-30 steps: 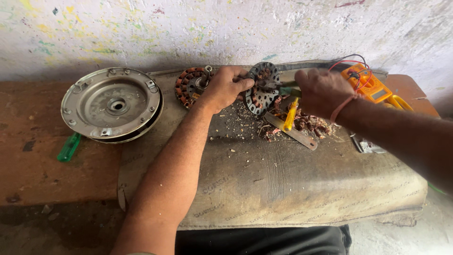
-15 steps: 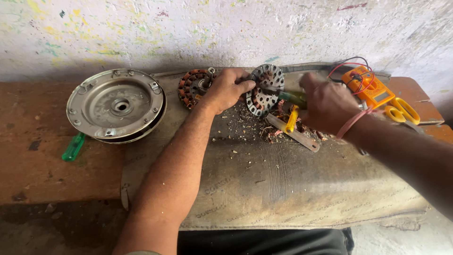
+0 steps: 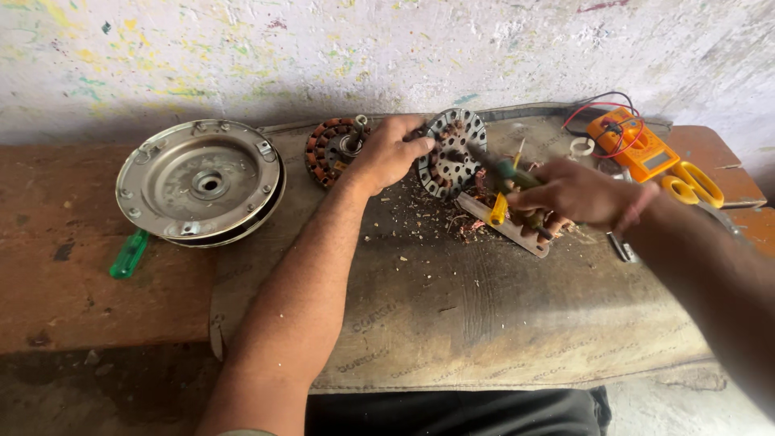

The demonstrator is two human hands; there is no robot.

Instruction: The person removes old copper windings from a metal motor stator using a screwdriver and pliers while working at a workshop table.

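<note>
The right hand (image 3: 581, 194) has drawn back a little from the stator (image 3: 452, 152) since a moment ago, fingers closed around a green-handled screwdriver (image 3: 504, 168) whose tip points into the slots. The left hand (image 3: 387, 153) grips the stator's rim, propping it tilted on the mat (image 3: 484, 323). Torn copper scraps (image 3: 484, 222) lie beside it; some winding looks left inside.

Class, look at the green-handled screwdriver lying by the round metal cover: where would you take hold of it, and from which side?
Grip the green-handled screwdriver by its handle, coming from above. It lies flat on the wooden bench, tilted, just below the round metal cover, with open space either side for fingers to close across it. Its tip points toward the cover, so approach from the lower end.
</note>
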